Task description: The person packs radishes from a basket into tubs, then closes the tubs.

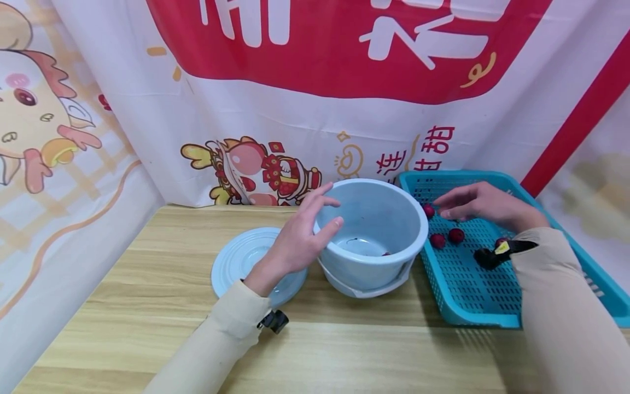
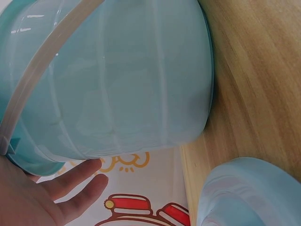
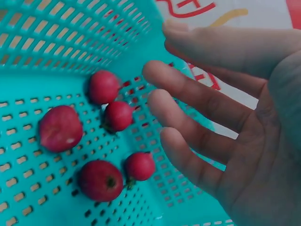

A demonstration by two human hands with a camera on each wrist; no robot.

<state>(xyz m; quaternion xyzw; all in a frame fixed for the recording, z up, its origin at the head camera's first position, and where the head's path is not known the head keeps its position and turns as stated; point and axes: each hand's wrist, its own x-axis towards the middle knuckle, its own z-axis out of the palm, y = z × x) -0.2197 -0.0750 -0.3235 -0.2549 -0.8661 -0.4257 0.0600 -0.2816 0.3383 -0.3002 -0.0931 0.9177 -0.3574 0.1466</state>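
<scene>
My left hand (image 1: pixel 302 235) is at the left side of a light blue bucket (image 1: pixel 364 268), fingers spread and loosely bent by its rim. In the left wrist view, the fingers lie beside the bucket's wall, near the handle (image 2: pixel 35 70). My right hand (image 1: pixel 484 205) hovers over the far part of a teal plastic basket (image 1: pixel 448 301). Its fingers are apart and hold nothing. Several round red radishes (image 3: pixel 61 128) lie in the basket, short of the fingertips in the right wrist view. Inside the bucket, a small red piece (image 1: pixel 386 254) shows at the bottom.
A round light blue lid (image 1: pixel 231 262) lies on the wooden table (image 1: pixel 162 284), left of the bucket and partly behind my left forearm. A printed cloth (image 1: pixel 295 120) hangs behind the table's far edge. The basket stands right beside the bucket.
</scene>
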